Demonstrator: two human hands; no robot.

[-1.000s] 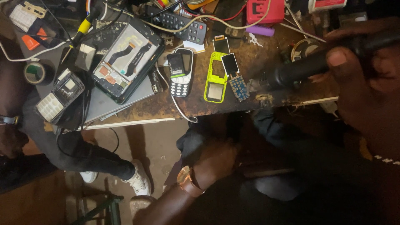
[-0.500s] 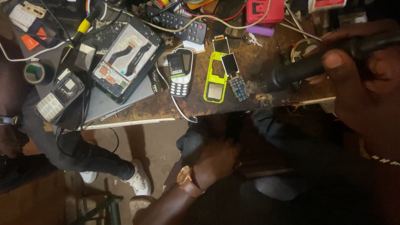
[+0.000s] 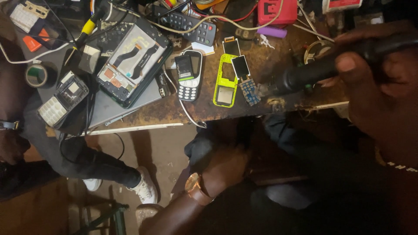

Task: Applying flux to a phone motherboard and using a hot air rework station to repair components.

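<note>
- One right hand (image 3: 374, 82) grips a black heat tool (image 3: 313, 74), nozzle just beside the small circuit board (image 3: 249, 90) on the tabletop (image 3: 278, 56).
- Left hand (image 3: 226, 167) rests closed below, well apart.

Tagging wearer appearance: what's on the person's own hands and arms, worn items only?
Left hand: bare, no sleeve in view, a round gold-toned wristwatch on a brownish strap. Right hand: bare, with a thin beaded bracelet at the wrist. No gloves.

One head-worn view looks steeply down, close over the workbench (image 3: 244, 109) edge; floor (image 3: 148, 148) below.
</note>
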